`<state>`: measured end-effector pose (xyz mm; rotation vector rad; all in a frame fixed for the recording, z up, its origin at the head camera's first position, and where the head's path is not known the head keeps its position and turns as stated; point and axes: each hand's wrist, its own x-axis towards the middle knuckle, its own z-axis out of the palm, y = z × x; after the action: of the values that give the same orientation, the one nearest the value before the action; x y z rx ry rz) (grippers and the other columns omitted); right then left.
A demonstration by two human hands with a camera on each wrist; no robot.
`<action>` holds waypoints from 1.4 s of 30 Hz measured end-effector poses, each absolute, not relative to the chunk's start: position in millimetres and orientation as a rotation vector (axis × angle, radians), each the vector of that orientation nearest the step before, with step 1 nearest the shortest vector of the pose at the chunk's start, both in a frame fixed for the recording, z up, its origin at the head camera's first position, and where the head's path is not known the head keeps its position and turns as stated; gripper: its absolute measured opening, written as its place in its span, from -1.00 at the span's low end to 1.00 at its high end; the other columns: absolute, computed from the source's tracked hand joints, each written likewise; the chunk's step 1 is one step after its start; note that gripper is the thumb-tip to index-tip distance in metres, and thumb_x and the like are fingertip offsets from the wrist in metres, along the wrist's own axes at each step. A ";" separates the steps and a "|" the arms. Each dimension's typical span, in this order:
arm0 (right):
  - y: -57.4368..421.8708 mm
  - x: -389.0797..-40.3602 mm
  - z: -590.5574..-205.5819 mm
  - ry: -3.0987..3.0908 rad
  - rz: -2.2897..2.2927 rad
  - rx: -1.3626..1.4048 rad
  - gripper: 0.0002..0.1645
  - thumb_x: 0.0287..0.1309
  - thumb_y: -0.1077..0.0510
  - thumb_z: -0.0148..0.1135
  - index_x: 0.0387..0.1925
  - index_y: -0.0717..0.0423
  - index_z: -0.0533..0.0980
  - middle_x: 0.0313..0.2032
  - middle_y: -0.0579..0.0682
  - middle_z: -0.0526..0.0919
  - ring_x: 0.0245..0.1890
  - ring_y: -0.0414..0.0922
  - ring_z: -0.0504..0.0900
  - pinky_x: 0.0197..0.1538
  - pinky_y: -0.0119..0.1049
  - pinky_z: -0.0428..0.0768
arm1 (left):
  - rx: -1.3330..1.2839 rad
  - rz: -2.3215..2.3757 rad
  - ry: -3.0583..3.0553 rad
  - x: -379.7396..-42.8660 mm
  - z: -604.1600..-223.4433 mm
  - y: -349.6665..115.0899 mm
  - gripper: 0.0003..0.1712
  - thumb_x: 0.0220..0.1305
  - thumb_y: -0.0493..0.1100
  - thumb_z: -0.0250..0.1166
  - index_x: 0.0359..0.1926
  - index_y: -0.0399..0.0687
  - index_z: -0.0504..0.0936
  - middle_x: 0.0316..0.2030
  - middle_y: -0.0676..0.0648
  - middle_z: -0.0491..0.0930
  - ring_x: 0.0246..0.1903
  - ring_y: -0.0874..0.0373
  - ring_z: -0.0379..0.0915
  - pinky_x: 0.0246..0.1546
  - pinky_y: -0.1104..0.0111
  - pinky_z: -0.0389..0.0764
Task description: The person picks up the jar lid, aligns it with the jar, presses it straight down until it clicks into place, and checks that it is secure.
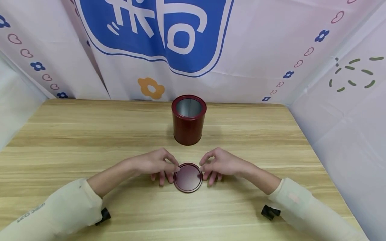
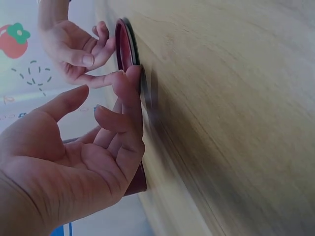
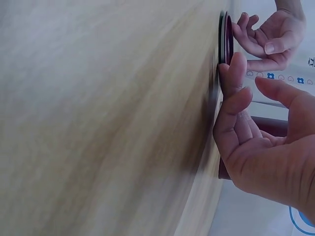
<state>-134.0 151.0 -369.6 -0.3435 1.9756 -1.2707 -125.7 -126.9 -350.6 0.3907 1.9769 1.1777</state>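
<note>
A round dark-red metal lid lies near the middle of the wooden table, its shiny face up. At its left edge is my left hand, palm inward, with loosely bent fingers. Fingertips reach the rim of the lid in the left wrist view, while the thumb stands apart from it. My right hand mirrors this on the opposite edge. There, the right wrist view has bent fingertips right at the lid's rim and the thumb held away. Just beyond the lid, a dark-red can stands upright, its top uncovered and silvery inside.
A white printed cloth with a large blue emblem hangs along the table's back edge. White sheets flank the sides. Black camera mounts stick out beneath both sleeves. The wooden table extends around the can and lid.
</note>
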 end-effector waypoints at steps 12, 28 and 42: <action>151.8 -132.2 -370.7 1.965 -1.277 -0.305 -0.73 0.27 0.29 0.17 -0.05 0.32 0.62 -0.43 0.14 0.77 -0.57 -0.14 0.75 -0.59 -0.44 0.49 | 0.258 1.248 1.937 -122.3 -352.8 -126.9 -0.62 0.41 -0.17 0.24 0.12 -0.32 0.66 -0.46 -0.17 0.73 -0.68 0.20 0.58 -0.66 0.49 0.43; 153.4 -131.5 -371.5 1.905 -1.327 -0.277 -0.72 0.30 0.28 0.22 0.00 0.34 0.60 -0.43 0.12 0.75 -0.58 -0.16 0.72 -0.57 -0.44 0.50 | 0.218 1.288 1.930 -119.9 -354.0 -127.8 -0.62 0.46 -0.19 0.16 0.15 -0.35 0.62 -0.44 -0.15 0.73 -0.68 0.23 0.55 -0.65 0.48 0.47; 147.8 -133.2 -372.1 1.910 -1.411 -0.253 -0.75 0.31 0.34 0.24 -0.02 0.37 0.48 -0.45 0.11 0.70 -0.60 -0.15 0.69 -0.55 -0.40 0.59 | 0.167 1.352 1.960 -122.1 -355.7 -128.6 -0.61 0.47 -0.21 0.16 0.15 -0.42 0.59 -0.41 -0.15 0.73 -0.68 0.24 0.54 -0.64 0.49 0.48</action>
<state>-133.2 147.8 -372.1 -0.2535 1.9095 -1.4114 -122.1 -128.6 -355.7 0.1674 1.9598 1.3521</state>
